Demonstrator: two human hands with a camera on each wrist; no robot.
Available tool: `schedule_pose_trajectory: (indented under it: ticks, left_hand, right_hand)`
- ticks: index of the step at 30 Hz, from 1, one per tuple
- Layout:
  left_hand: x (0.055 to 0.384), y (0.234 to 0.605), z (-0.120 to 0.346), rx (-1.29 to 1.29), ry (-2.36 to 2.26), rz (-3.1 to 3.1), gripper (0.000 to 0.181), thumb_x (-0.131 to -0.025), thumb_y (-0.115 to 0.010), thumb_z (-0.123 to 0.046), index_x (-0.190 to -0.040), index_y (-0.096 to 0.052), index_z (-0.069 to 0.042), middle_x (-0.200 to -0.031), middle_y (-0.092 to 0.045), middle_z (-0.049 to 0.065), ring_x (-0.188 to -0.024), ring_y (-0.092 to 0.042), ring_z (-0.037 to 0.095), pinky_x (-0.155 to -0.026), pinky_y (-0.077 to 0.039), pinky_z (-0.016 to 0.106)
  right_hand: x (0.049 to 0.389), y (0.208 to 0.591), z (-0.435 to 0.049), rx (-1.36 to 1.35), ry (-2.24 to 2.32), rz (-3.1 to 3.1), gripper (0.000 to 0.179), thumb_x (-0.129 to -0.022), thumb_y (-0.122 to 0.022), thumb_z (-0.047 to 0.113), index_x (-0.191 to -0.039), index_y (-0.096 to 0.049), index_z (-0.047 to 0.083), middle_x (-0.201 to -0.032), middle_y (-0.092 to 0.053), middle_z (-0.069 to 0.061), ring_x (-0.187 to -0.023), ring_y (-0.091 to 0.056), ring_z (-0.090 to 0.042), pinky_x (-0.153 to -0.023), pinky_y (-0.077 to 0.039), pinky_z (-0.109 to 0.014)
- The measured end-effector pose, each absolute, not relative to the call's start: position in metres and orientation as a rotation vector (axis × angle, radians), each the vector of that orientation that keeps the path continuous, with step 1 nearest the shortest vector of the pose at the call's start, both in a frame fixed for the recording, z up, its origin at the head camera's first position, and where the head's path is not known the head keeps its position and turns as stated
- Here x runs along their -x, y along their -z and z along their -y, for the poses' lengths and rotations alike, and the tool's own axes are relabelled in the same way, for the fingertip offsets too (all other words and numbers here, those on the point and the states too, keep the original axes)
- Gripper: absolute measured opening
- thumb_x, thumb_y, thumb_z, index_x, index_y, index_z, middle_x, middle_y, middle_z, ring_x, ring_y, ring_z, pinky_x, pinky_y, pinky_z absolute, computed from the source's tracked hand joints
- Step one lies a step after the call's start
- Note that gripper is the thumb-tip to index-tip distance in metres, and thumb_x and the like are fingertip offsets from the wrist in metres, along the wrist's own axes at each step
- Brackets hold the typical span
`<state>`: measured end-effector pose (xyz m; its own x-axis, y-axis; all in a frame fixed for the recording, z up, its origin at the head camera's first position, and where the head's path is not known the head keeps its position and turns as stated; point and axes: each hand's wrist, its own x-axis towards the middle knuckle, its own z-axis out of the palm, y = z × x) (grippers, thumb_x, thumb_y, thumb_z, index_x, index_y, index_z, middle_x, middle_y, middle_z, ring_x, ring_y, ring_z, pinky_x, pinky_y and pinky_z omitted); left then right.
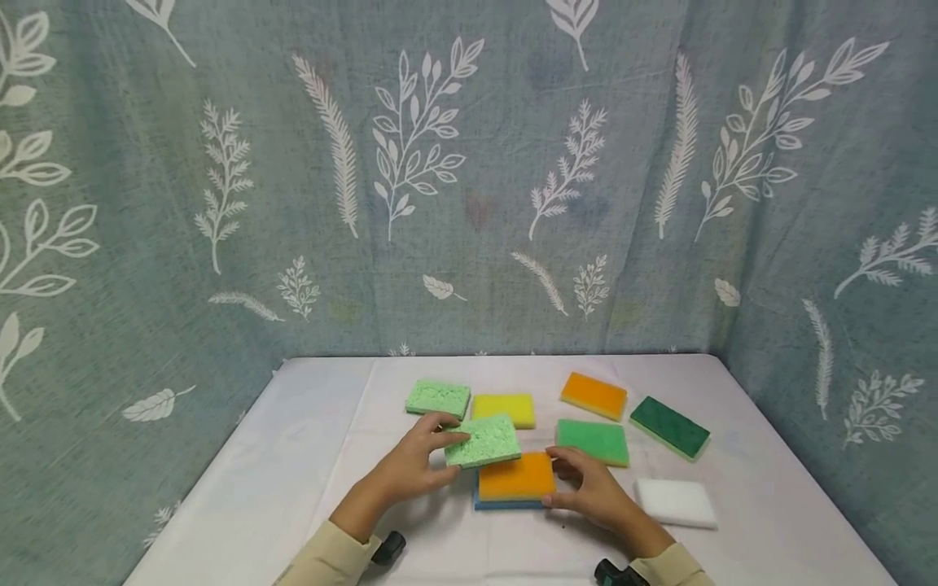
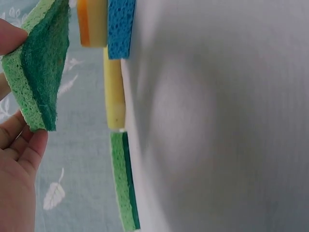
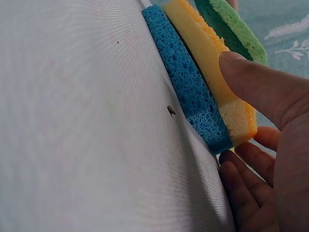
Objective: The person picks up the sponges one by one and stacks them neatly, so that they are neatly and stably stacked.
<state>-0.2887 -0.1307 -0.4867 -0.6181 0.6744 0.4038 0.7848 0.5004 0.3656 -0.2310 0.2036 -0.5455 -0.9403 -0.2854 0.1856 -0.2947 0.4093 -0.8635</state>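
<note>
My left hand [image 1: 410, 465] pinches a light green sponge [image 1: 487, 439] between thumb and fingers. In the left wrist view this sponge [image 2: 36, 72] is tilted, its dark green scouring side facing down toward the table. It hangs above a small stack and partly covers the stack's far edge in the head view. The stack is an orange-topped, pale yellow sponge [image 1: 517, 480] lying on a blue sponge [image 3: 186, 79]. With thumb and fingers, my right hand [image 1: 597, 492] grips the orange-topped sponge at its right end; some fingertips are low beside the blue one.
Behind the stack lie another light green sponge [image 1: 437, 396] and a yellow sponge [image 1: 504, 409]. To the right are an orange sponge [image 1: 594, 395], a green sponge [image 1: 593, 442], a dark green sponge [image 1: 670, 426] and a white sponge [image 1: 676, 502]. A leaf-patterned curtain [image 1: 469, 309] borders the white table [image 1: 308, 439].
</note>
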Motion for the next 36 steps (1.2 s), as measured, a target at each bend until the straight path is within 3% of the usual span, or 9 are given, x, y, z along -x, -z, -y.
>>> schedule_pose_trajectory:
  ticks: [7,11,17,26,33,36]
  left_hand:
    - [0.288,0.49,0.122,1.302,0.743,2.499,0.045,-0.082,-0.075,-0.026,-0.126,-0.066,-0.021,-0.133,-0.047,0.0,-0.123,-0.043,0.018,-0.099,-0.043,0.043]
    - [0.287,0.489,0.117,1.337,0.752,2.485,0.043,-0.082,-0.074,-0.024,-0.124,-0.067,-0.022,-0.131,-0.048,0.003,-0.122,-0.044,0.018,-0.098,-0.043,0.043]
    - [0.285,0.49,0.11,1.381,0.748,2.472,0.042,-0.082,-0.074,-0.024,-0.123,-0.067,-0.021,-0.13,-0.05,0.006,-0.121,-0.044,0.019,-0.097,-0.044,0.043]
    - [0.282,0.49,0.102,1.413,0.771,2.499,0.042,-0.084,-0.072,-0.027,-0.125,-0.066,-0.022,-0.131,-0.05,0.002,-0.12,-0.046,0.019,-0.095,-0.045,0.043]
    - [0.281,0.491,0.096,1.405,0.786,2.563,0.043,-0.084,-0.072,-0.028,-0.126,-0.066,-0.022,-0.132,-0.049,-0.001,-0.123,-0.045,0.018,-0.097,-0.044,0.043]
    - [0.28,0.491,0.094,1.409,0.812,2.576,0.042,-0.085,-0.071,-0.029,-0.126,-0.066,-0.022,-0.132,-0.049,-0.002,-0.123,-0.045,0.017,-0.097,-0.044,0.043]
  right_hand:
    - [0.232,0.546,-0.203,-0.528,-1.573,2.665,0.081,-0.072,-0.085,0.041,-0.138,-0.052,0.008,-0.131,-0.055,-0.006,-0.112,-0.058,-0.022,-0.095,-0.048,-0.034]
    - [0.232,0.546,-0.203,-0.526,-1.562,2.664,0.081,-0.072,-0.085,0.042,-0.138,-0.052,0.008,-0.131,-0.055,-0.005,-0.111,-0.059,-0.021,-0.095,-0.048,-0.034]
    - [0.231,0.547,-0.203,-0.543,-1.59,2.631,0.078,-0.073,-0.086,0.037,-0.137,-0.053,0.007,-0.129,-0.057,-0.006,-0.11,-0.059,-0.022,-0.095,-0.049,-0.035]
    - [0.23,0.547,-0.203,-0.544,-1.606,2.609,0.074,-0.072,-0.087,0.033,-0.136,-0.054,0.01,-0.125,-0.059,-0.004,-0.109,-0.06,-0.02,-0.095,-0.048,-0.035]
    - [0.231,0.546,-0.2,-0.547,-1.581,2.599,0.074,-0.072,-0.088,0.02,-0.135,-0.053,0.004,-0.126,-0.058,-0.01,-0.107,-0.061,-0.027,-0.093,-0.049,-0.042]
    - [0.232,0.546,-0.2,-0.539,-1.573,2.609,0.075,-0.071,-0.088,0.022,-0.135,-0.053,0.005,-0.126,-0.058,-0.008,-0.107,-0.061,-0.025,-0.094,-0.05,-0.039]
